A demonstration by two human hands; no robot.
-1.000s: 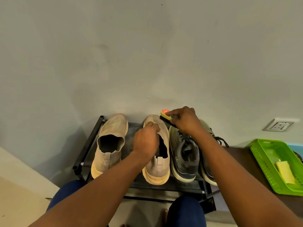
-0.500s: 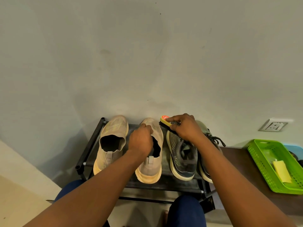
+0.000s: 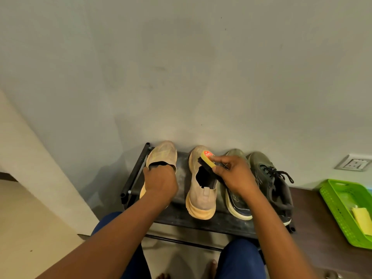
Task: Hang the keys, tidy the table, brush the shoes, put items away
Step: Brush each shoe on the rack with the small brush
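Centrally, four shoes stood in a row on the black shoe rack (image 3: 134, 174) against the wall. The left hand (image 3: 160, 181) gripped the collar of the leftmost beige shoe (image 3: 162, 155), fingers curled into its opening. The right hand (image 3: 235, 174) was clamped on the yellow shoe brush (image 3: 205, 159), its dark bristles over the upper of the second beige shoe (image 3: 201, 196). Two dark sneakers (image 3: 267, 178) stood just beside it. A green basket (image 3: 338, 208) holding a yellow pad (image 3: 362, 217) lay well apart at right.

Single head-worn wide-angle view, steeply down and forward, close over shoe rack (image 3: 141, 170) against wall (image 3: 181, 67).
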